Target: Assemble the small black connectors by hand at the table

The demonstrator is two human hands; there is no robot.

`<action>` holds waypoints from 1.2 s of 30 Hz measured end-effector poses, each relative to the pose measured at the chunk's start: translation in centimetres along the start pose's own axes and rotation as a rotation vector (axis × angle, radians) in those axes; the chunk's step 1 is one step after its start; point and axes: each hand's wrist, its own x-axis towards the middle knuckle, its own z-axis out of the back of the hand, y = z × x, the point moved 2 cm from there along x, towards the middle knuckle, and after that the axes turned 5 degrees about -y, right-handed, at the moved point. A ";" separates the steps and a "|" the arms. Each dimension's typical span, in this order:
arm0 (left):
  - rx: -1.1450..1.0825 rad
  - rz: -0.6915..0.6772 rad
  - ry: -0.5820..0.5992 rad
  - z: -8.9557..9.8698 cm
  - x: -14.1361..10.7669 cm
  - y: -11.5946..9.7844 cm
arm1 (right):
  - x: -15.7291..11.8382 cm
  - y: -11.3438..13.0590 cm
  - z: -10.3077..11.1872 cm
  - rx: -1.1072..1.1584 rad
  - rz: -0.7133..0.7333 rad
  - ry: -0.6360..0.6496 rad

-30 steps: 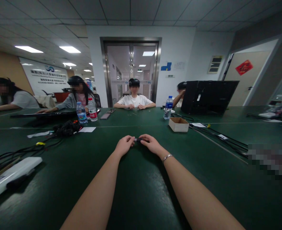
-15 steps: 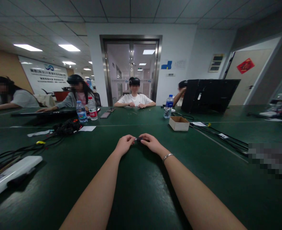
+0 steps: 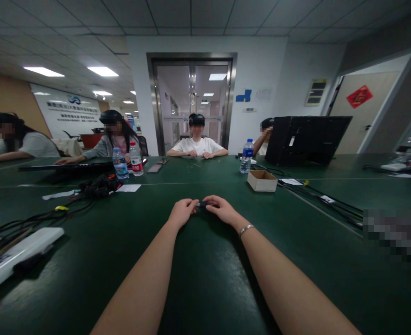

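A small dark stick-shaped object (image 3: 202,204), with a paler part toward its left end, is held level just over the green table (image 3: 205,279). My left hand (image 3: 182,213) pinches its left end between thumb and fingers. On the other end, my right hand (image 3: 224,211) has its thumb and fingertips closed, the wrist wearing a silver bracelet (image 3: 246,230). Fingers cover both ends, so its exact kind cannot be made out.
An open cardboard box (image 3: 261,181) stands right of my hands, near a water bottle (image 3: 247,157) and a black monitor (image 3: 306,139). Cables (image 3: 326,197) run along the right. At left lie a white device (image 3: 24,251) and black cables (image 3: 97,187). Several people sit around the table.
The whole view has shifted very slightly. Both hands keep their hold on the small dark object, with hardly any visible movement.
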 end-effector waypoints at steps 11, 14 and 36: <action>-0.346 -0.063 0.011 -0.2 0.5 0.8 | 0.3 -0.3 0.0 0.044 -0.041 -0.020; -0.412 -0.039 0.020 -0.1 0.5 0.6 | 0.4 -0.5 0.0 0.058 -0.053 -0.028; -0.374 0.001 0.014 -0.4 0.3 0.5 | 0.1 0.1 0.3 0.084 -0.077 -0.049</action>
